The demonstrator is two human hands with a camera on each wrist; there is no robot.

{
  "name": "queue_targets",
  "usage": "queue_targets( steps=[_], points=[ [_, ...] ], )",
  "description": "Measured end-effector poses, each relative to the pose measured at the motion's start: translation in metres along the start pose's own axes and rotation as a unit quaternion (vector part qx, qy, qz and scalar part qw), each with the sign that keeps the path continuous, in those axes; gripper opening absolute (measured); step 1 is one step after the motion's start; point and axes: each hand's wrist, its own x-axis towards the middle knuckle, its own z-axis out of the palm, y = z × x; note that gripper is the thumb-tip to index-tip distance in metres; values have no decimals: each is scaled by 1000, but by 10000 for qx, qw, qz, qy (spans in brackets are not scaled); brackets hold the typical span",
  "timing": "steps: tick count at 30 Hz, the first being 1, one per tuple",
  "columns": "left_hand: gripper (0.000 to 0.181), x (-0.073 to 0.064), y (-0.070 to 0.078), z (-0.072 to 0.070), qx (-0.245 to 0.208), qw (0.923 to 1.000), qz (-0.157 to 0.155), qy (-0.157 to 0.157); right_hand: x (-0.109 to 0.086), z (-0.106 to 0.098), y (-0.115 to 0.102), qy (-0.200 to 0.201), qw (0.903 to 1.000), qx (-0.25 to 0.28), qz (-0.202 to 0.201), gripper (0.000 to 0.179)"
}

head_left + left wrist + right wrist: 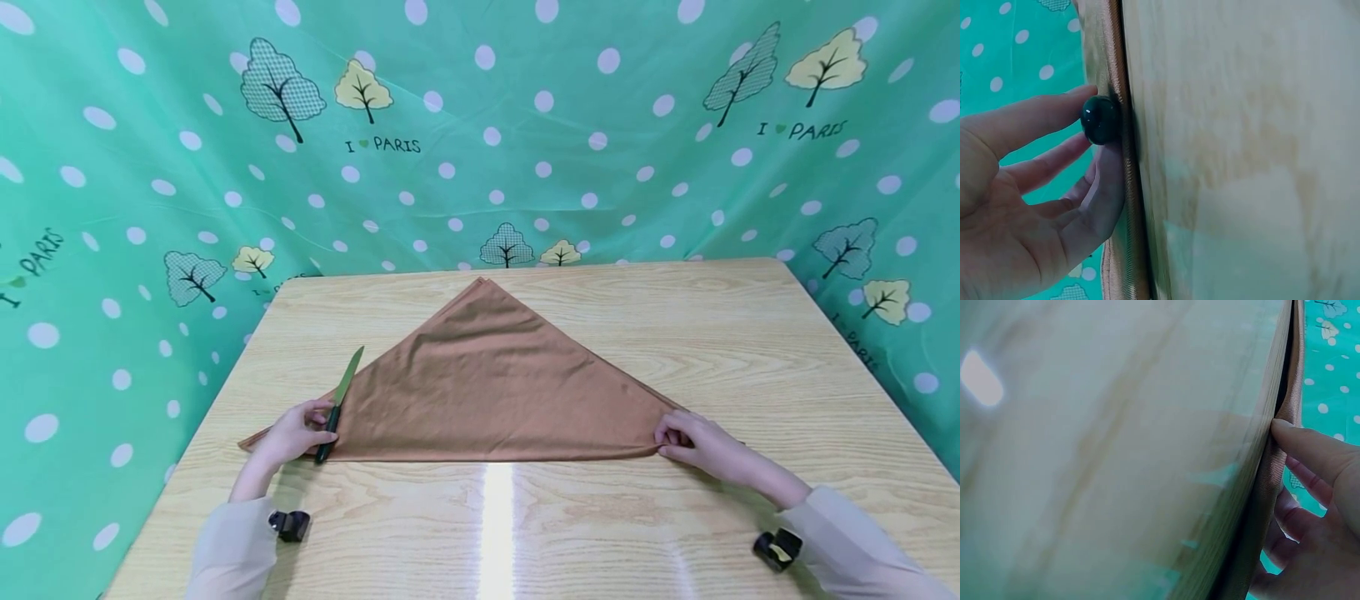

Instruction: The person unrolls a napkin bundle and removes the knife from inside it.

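A brown cloth (pixel 487 375), folded into a triangle, lies on the table with its long folded edge towards me. On its left part is a knife (pixel 343 398) with a greenish blade and a black handle, the blade pointing away. My left hand (pixel 294 432) holds the knife's handle between thumb and fingers; the left wrist view shows the rounded handle end (pixel 1101 120) between them. At the cloth's right part, my right hand (pixel 697 446) pinches the near folded edge. In the right wrist view its thumb lies on the brown fold (pixel 1272 472).
The wooden table (pixel 600 525) extends in front of and around the cloth, with a bright light reflection at the near middle. A green dotted curtain (pixel 450 192) hangs behind and at both sides. Black wrist cameras (pixel 289 526) sit below the forearms.
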Motion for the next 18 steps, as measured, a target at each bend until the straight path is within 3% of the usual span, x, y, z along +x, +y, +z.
queue_targets(
  steps=[7, 18],
  points=[
    [49, -2, 2, 1, -285, 9996, -64, 47, 0, 0, 0, 53, 10000, 19, -42, 22],
    [49, -2, 5, -3, -313, 9989, -309, 145, 0, 0, 0, 29, 10000, 40, -42, 22]
  ],
)
